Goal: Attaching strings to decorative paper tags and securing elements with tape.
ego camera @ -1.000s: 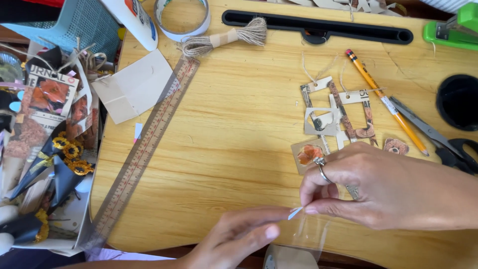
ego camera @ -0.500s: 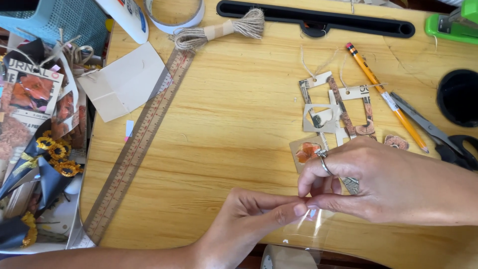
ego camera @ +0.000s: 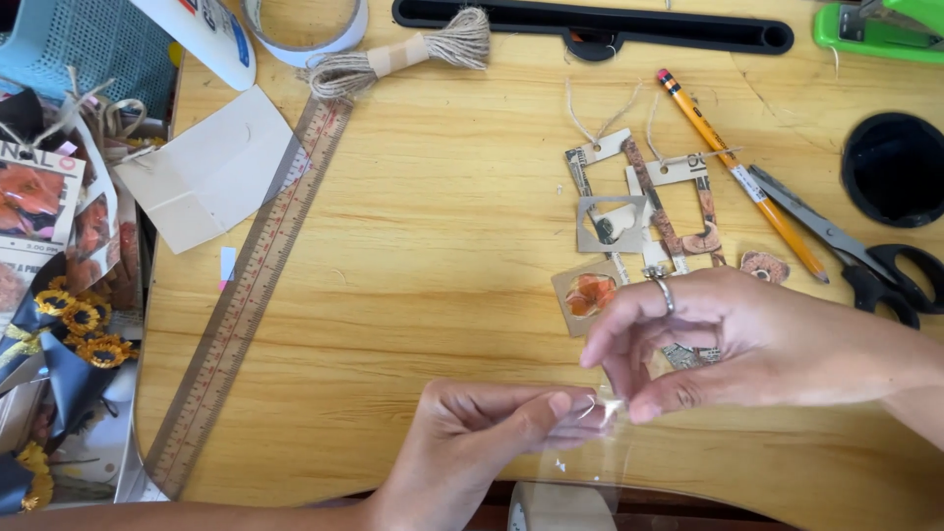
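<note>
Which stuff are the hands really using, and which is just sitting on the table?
In use: left hand and right hand pinching a clear plastic sleeve; paper tags right beside them.
Lying about: pencil, scissors, ruler, twine, stapler.

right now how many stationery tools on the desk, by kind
pencil: 1
scissors: 1
ruler: 1
green stapler: 1
twine bundle: 1
tape roll: 1
glue bottle: 1
total: 7

Yellow pencil (ego camera: 733,162) — green stapler (ego camera: 880,29) — black-handled scissors (ego camera: 855,261), orange flower card (ego camera: 587,295), tan twine (ego camera: 398,54).
</note>
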